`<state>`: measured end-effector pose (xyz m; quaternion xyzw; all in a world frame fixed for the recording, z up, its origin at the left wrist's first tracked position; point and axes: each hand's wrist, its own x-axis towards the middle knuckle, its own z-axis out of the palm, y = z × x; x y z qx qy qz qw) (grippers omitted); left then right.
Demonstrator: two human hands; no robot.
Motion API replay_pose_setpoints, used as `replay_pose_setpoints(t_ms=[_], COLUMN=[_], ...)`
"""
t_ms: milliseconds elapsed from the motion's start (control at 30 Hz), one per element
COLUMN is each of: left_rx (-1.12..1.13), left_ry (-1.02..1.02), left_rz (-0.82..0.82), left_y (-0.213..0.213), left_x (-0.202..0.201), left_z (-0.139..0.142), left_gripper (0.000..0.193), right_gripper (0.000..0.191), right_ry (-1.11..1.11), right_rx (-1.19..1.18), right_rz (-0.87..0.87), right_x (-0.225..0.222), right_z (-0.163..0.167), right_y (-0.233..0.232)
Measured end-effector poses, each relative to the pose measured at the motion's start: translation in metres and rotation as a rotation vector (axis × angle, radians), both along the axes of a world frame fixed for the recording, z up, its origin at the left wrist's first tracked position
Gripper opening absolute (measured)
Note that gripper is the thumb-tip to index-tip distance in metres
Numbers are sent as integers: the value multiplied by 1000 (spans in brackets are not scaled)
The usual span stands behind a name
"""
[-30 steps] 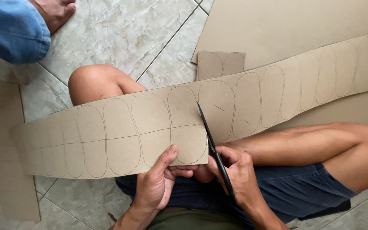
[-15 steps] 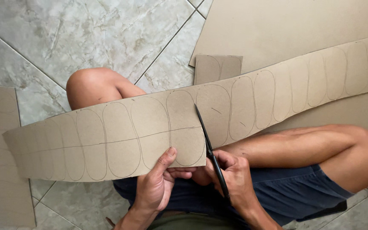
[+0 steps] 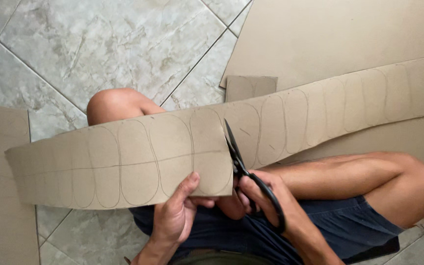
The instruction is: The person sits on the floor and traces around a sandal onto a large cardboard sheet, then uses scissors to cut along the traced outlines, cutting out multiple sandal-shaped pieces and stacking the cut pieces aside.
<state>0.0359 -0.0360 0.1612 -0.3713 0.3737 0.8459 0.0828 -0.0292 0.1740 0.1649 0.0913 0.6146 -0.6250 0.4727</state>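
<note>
Cardboard strip [image 3: 138, 162], one, lies across the knees above the floor [image 3: 99, 54]; since a second ago it has slid left. Left hand [image 3: 175, 216] pinches its lower edge; right hand [image 3: 266, 201] is closed around one pair of scissors [image 3: 236, 157], blades cutting in. Two more sheets lie on the floor.

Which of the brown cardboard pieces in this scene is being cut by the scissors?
The long curved brown cardboard strip marked with pencilled ovals, resting across the knees. The black scissors slice through it; the other pieces lie flat on the floor, untouched.
</note>
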Motion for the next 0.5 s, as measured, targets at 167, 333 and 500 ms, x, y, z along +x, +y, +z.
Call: replay_pose_setpoints(t_ms=[167, 333, 500], left_rx=[59, 78, 61], left_ry=[-3, 1, 1], left_rz=[-25, -26, 9], left_y=[-4, -6, -8], left_x=[3, 3, 3], left_z=[8, 13, 16], left_gripper=[37, 38, 38], right_gripper=[48, 45, 51], right_ry=[-108, 100, 63], right_rx=[57, 86, 227], right_rz=[-90, -147, -157], right_x=[-7, -4, -5], right_z=[-7, -10, -2], right_y=[-21, -35, -48])
